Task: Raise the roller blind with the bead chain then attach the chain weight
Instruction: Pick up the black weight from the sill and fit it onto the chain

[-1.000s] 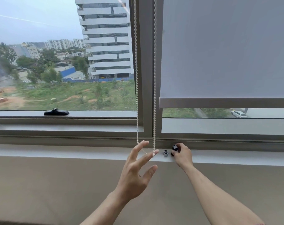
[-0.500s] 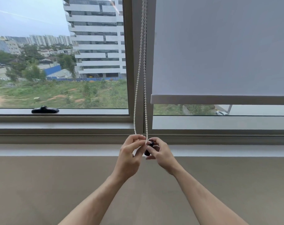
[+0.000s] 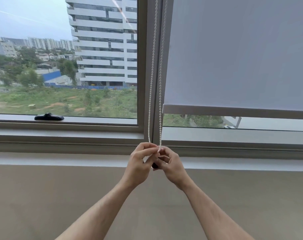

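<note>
A white bead chain (image 3: 152, 70) hangs in two strands along the window's centre post. Its bottom loop ends between my two hands. My left hand (image 3: 138, 165) pinches the chain's lower end with thumb and forefinger. My right hand (image 3: 171, 168) holds a small dark chain weight (image 3: 155, 166) right under the loop; only its lower tip shows between my fingers. The grey roller blind (image 3: 242, 54) covers the right pane, and its bottom bar (image 3: 233, 111) sits a little above the sill.
A black window handle (image 3: 49, 117) lies on the left pane's lower frame. A pale sill ledge (image 3: 60, 159) runs across below the window, above a beige wall (image 3: 43, 201). The left pane has no blind over it and shows buildings and greenery.
A second ago my right hand was picking the dark weight off the sill and my left hand was open by the chain. Both hands have since come together on the chain's bottom loop.
</note>
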A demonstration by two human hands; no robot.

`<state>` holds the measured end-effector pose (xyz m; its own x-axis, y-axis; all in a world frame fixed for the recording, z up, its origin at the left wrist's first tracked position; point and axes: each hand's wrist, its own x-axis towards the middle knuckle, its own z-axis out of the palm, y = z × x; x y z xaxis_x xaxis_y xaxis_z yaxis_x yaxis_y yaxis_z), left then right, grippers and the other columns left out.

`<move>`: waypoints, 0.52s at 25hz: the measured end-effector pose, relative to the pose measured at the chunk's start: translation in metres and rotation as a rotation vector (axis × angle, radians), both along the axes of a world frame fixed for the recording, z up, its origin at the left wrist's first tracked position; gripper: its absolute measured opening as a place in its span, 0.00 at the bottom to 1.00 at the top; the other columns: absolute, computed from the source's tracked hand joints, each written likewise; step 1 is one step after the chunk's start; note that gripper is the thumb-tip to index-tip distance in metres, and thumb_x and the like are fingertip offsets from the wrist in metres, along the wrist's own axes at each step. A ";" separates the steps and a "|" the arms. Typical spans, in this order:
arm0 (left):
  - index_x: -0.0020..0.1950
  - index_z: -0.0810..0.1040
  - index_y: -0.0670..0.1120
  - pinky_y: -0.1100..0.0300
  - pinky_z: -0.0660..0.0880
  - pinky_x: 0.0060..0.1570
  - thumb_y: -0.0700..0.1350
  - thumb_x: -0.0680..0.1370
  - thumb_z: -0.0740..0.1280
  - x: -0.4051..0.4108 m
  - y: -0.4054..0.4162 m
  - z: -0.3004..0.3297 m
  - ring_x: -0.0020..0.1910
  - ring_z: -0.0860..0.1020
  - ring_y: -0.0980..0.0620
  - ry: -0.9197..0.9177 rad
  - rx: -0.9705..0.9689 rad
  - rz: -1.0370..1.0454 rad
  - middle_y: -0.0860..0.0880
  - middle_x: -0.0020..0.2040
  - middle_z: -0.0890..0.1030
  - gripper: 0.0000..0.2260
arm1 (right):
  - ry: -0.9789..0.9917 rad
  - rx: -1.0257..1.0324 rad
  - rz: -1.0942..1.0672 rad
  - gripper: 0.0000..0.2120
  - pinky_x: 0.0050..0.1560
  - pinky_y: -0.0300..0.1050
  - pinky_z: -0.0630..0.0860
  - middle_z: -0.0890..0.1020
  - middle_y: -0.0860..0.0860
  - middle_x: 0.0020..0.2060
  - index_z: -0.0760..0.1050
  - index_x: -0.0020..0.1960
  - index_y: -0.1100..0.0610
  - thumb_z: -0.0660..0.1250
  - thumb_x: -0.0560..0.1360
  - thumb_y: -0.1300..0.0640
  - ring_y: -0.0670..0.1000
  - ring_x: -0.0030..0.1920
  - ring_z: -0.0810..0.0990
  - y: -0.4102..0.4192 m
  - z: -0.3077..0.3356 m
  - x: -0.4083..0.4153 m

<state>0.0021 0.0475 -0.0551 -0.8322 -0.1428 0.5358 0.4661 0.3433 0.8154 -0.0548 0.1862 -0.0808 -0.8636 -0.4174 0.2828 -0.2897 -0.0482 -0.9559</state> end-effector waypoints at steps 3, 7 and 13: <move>0.50 0.85 0.45 0.75 0.74 0.44 0.36 0.77 0.70 0.003 -0.003 0.003 0.52 0.79 0.62 0.013 0.002 -0.019 0.49 0.53 0.79 0.06 | -0.006 -0.078 0.000 0.15 0.46 0.57 0.84 0.83 0.55 0.48 0.76 0.58 0.48 0.73 0.75 0.59 0.56 0.45 0.85 -0.003 0.004 0.002; 0.52 0.85 0.42 0.75 0.73 0.46 0.37 0.77 0.70 0.006 -0.008 0.001 0.53 0.79 0.60 0.002 -0.031 -0.011 0.47 0.54 0.80 0.07 | 0.011 -0.123 0.001 0.17 0.45 0.56 0.84 0.85 0.49 0.45 0.75 0.57 0.46 0.76 0.72 0.55 0.55 0.44 0.86 -0.005 0.006 0.007; 0.55 0.84 0.55 0.66 0.73 0.57 0.39 0.78 0.69 0.013 -0.012 0.002 0.58 0.78 0.56 0.050 -0.129 -0.019 0.55 0.56 0.80 0.13 | 0.070 -0.175 -0.013 0.14 0.47 0.58 0.84 0.84 0.59 0.50 0.78 0.57 0.52 0.76 0.73 0.56 0.58 0.47 0.85 -0.006 0.009 0.011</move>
<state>0.0154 0.0354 -0.0530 -0.8059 -0.0543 0.5896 0.5126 0.4346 0.7406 -0.0439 0.1802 -0.0721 -0.8439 -0.3456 0.4103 -0.3573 -0.2084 -0.9104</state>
